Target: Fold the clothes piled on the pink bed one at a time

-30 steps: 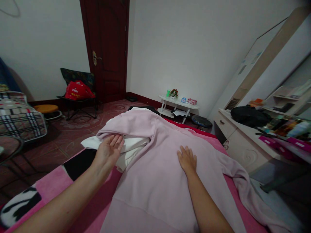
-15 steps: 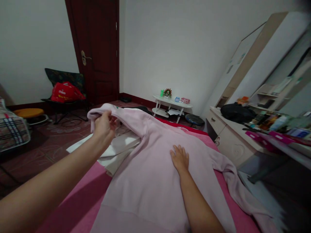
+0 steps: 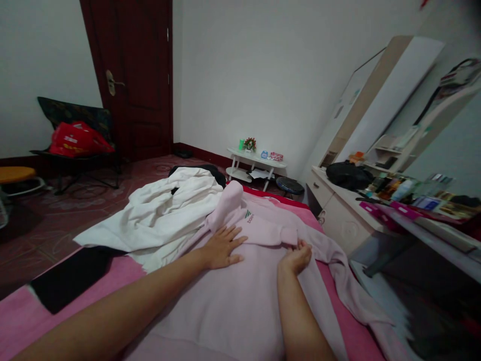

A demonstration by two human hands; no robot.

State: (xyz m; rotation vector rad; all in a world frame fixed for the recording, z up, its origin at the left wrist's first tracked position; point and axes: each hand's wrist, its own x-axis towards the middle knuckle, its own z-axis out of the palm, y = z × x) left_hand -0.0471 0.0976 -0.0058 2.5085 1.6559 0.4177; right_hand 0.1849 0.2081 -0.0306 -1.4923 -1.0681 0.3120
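Observation:
A pale pink sweatshirt (image 3: 240,301) lies spread on the pink bed (image 3: 48,311). One sleeve (image 3: 259,228) is folded across its body, with a small green logo showing. My left hand (image 3: 221,246) lies flat and open on the sweatshirt, just below the folded sleeve. My right hand (image 3: 298,256) is curled, its fingers pinching the cuff end of that sleeve. A white garment (image 3: 158,215) lies crumpled to the left of the sweatshirt, partly under it.
A black patch (image 3: 71,276) shows on the bedcover at left. A dresser (image 3: 349,220) with a black bag (image 3: 347,175) and bottles stands right of the bed. A small white table (image 3: 255,163), a dark door (image 3: 131,80) and a chair with a red bag (image 3: 75,140) are beyond.
My left hand lifted the left sleeve and laid it across the sweatshirt, then flattened on it. My right hand went from lying flat to gripping the cuff. The white garment is now uncovered.

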